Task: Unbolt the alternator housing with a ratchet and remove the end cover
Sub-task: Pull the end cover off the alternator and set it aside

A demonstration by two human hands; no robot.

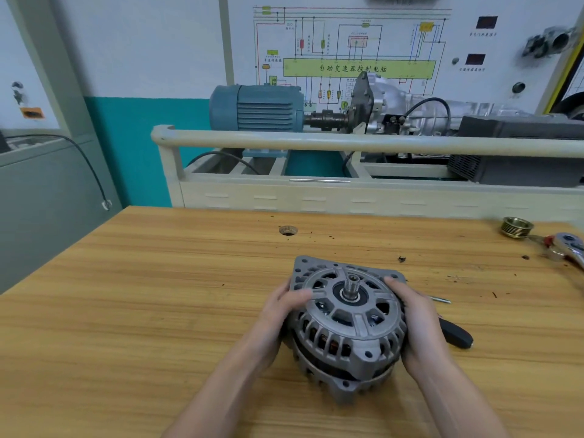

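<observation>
A grey cast alternator (347, 324) stands on the wooden bench (158, 295) with its threaded shaft (350, 287) pointing up. Its upper end cover sits slightly apart from the lower housing, with a dark gap between them. My left hand (281, 311) grips the cover's left side, thumb on its top face. My right hand (414, 324) grips its right side, fingers wrapped round the rim. A ratchet (565, 248) lies at the bench's far right edge, away from both hands.
A brass pulley (517, 227) sits near the ratchet. A black-handled screwdriver (455, 331) lies just behind my right hand. A small hole (287, 230) marks the bench's far middle. Beyond the bench stands a training rig with a blue motor (256, 107) and a rail.
</observation>
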